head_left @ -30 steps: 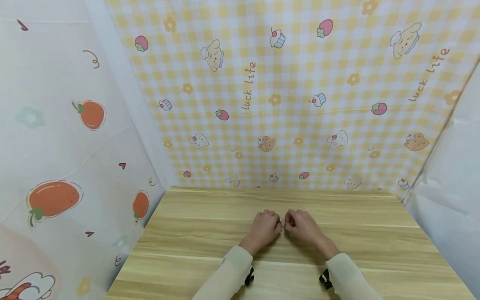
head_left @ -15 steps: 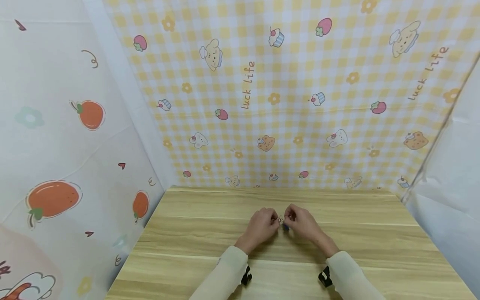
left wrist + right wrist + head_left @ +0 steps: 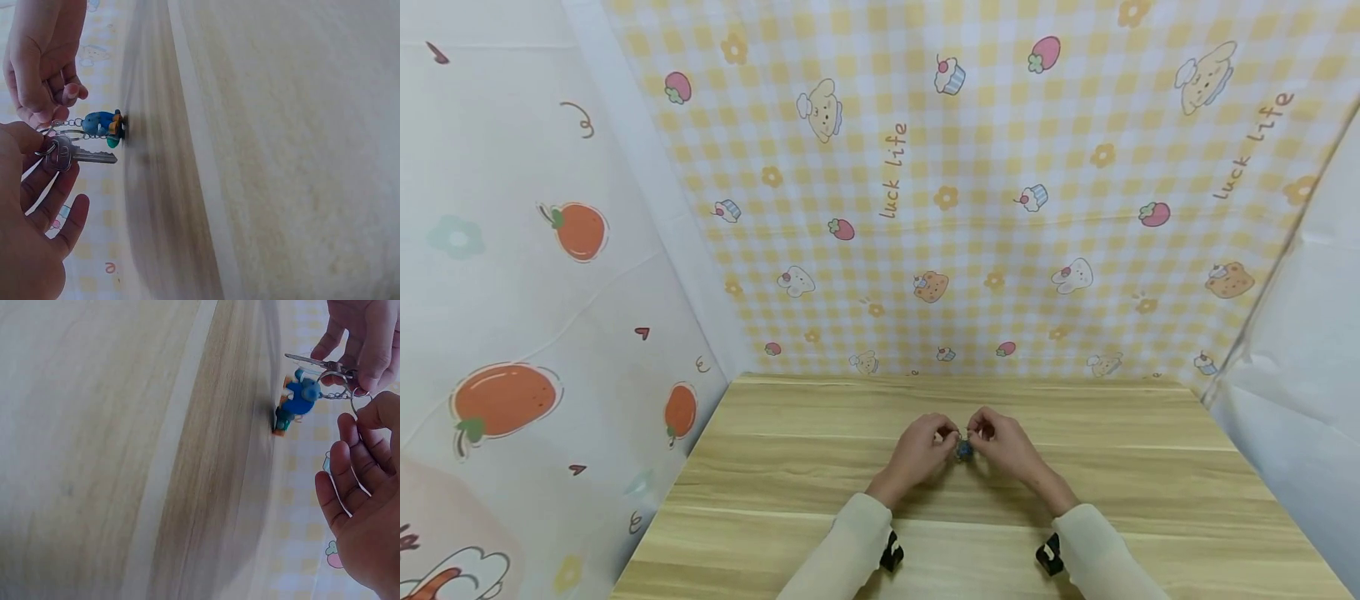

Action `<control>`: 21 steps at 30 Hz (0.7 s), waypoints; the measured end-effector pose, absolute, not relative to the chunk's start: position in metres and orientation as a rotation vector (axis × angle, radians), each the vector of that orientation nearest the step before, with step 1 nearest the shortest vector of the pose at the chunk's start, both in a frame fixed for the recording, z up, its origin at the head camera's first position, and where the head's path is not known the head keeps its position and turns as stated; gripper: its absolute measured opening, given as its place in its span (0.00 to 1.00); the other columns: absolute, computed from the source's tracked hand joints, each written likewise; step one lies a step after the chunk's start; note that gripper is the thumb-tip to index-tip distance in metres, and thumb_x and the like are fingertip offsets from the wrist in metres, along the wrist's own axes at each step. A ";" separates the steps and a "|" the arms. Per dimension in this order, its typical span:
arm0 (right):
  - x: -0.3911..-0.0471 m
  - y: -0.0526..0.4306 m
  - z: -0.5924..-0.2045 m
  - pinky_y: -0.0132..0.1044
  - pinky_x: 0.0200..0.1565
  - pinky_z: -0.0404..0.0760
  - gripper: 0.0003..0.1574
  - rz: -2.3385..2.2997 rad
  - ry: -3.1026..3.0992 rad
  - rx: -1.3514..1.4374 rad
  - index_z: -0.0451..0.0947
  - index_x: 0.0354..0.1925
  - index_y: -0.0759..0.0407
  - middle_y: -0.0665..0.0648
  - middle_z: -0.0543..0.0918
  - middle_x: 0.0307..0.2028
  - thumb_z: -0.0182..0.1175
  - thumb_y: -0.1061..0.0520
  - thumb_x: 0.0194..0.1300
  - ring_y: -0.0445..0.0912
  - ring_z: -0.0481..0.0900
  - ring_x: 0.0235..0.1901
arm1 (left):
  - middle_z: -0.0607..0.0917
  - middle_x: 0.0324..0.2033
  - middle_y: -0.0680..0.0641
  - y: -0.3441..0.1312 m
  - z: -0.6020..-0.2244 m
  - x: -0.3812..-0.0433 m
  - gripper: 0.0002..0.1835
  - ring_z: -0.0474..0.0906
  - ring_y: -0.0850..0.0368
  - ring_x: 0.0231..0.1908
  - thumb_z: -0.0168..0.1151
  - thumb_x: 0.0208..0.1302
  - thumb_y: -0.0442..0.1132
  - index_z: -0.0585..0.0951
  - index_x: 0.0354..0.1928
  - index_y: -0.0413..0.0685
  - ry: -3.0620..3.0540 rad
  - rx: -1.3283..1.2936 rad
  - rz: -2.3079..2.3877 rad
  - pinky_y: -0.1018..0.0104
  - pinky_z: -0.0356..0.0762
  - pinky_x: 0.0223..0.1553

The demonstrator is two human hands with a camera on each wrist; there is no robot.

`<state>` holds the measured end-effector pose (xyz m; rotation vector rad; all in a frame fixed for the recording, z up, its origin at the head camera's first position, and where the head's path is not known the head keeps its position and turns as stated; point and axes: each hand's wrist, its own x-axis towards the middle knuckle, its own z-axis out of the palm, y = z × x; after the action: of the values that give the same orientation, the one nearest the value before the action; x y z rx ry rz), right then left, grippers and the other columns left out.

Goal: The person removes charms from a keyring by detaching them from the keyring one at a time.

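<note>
A metal key hangs from a split ring that my left hand pinches between thumb and forefinger. Facing it, my right hand pinches another part of the thin wire rings. Its other fingers are loosely bent in the right wrist view. Between the hands a blue animal figurine charm dangles by a small chain. A green piece with orange ends shows close beside it, partly covered by the blue one. The charms hang close over the wooden table.
The wood-grain table spreads around both hands. Behind it hangs a yellow checked cloth, with white sheets at the left and right. Black wrist straps show under the sleeves.
Both hands have risen a little from the table, and the left fingers have turned more open to view. The blue charm, hidden one second ago, now shows between the hands.
</note>
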<state>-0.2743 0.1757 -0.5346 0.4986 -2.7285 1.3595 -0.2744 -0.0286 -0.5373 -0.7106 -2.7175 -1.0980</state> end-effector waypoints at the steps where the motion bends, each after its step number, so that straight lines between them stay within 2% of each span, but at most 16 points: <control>1: -0.274 0.175 -0.534 0.32 0.32 0.75 0.04 1.349 -2.730 0.505 0.80 0.42 0.59 0.49 0.82 0.33 0.65 0.59 0.74 0.39 0.74 0.30 | 0.88 0.41 0.56 -0.029 -0.537 -0.274 0.07 0.81 0.64 0.46 0.61 0.79 0.41 0.88 0.45 0.53 -2.714 -0.715 -1.112 0.69 0.81 0.49; 4: -0.274 0.174 -0.533 0.32 0.31 0.75 0.03 1.307 -2.722 0.523 0.80 0.42 0.57 0.48 0.81 0.31 0.66 0.62 0.72 0.39 0.74 0.29 | 0.88 0.41 0.56 -0.029 -0.536 -0.274 0.06 0.81 0.64 0.45 0.61 0.78 0.40 0.87 0.44 0.53 -2.702 -0.741 -1.139 0.69 0.81 0.49; 11: -0.274 0.170 -0.527 0.31 0.29 0.73 0.13 1.200 -2.604 0.655 0.79 0.42 0.52 0.46 0.77 0.30 0.69 0.68 0.67 0.36 0.71 0.27 | 0.88 0.40 0.54 -0.029 -0.532 -0.274 0.06 0.81 0.64 0.45 0.61 0.77 0.38 0.86 0.42 0.52 -2.692 -0.762 -1.223 0.67 0.82 0.50; 21: -0.273 0.166 -0.526 0.29 0.30 0.73 0.17 1.054 -2.504 0.783 0.79 0.41 0.52 0.45 0.78 0.32 0.69 0.72 0.63 0.33 0.69 0.28 | 0.88 0.40 0.54 -0.031 -0.529 -0.272 0.07 0.81 0.67 0.43 0.60 0.79 0.39 0.86 0.42 0.52 -2.691 -0.785 -1.316 0.72 0.81 0.46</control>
<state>-0.2728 0.1656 -0.5261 0.7829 -2.5036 1.0541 -0.2723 -0.0312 -0.5292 -0.7847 -2.6913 -1.3164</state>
